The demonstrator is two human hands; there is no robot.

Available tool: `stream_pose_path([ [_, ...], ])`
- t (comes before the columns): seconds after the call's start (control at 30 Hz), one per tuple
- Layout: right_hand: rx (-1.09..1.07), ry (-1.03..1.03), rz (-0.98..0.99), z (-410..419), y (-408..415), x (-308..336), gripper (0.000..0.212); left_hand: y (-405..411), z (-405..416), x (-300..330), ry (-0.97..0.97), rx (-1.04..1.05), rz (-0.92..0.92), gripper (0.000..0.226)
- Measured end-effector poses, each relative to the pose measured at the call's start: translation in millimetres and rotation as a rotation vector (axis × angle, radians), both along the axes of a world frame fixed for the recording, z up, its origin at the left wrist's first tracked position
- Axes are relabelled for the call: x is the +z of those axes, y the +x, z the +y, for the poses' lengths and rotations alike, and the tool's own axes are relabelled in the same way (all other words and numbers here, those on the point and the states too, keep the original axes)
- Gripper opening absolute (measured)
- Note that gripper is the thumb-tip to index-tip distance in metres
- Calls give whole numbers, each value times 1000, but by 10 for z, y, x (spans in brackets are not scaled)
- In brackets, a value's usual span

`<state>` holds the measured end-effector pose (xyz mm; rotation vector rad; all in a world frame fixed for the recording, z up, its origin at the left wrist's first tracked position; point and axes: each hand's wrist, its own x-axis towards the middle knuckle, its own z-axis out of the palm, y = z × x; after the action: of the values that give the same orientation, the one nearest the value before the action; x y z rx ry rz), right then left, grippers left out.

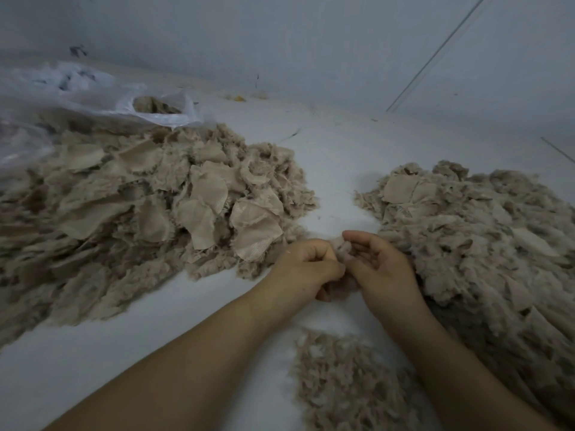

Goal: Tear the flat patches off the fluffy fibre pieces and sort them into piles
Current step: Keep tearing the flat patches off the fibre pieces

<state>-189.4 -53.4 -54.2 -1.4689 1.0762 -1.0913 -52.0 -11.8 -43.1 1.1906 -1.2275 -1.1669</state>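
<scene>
fibre piece pinched between both hands' grip.

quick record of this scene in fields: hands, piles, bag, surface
left hand: curled, pinching a fibre piece
right hand: fingers curled on the same fibre piece
left pile: large, many flat patches showing on top
right pile: large, mostly fluff with a few patches
near pile: small, fluff only
bag: clear plastic, behind the left pile, holding more fibre
surface: white, with stray bits
</scene>
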Motion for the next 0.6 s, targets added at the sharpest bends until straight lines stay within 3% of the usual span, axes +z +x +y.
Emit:
stream_pose_path([
  [0.17, 11, 15, -48, -6, 11, -19, 27, -27, -29, -96, -56, 110, -5, 17],
  [0.33, 38, 4, 1, -21, -33, -18, 30, 1, -38, -130, -60, 148, 53, 35],
  [0.6, 65, -59, 93, -8, -55, -29, 31, 36, -42, -100, -138, 272, -133, 29],
])
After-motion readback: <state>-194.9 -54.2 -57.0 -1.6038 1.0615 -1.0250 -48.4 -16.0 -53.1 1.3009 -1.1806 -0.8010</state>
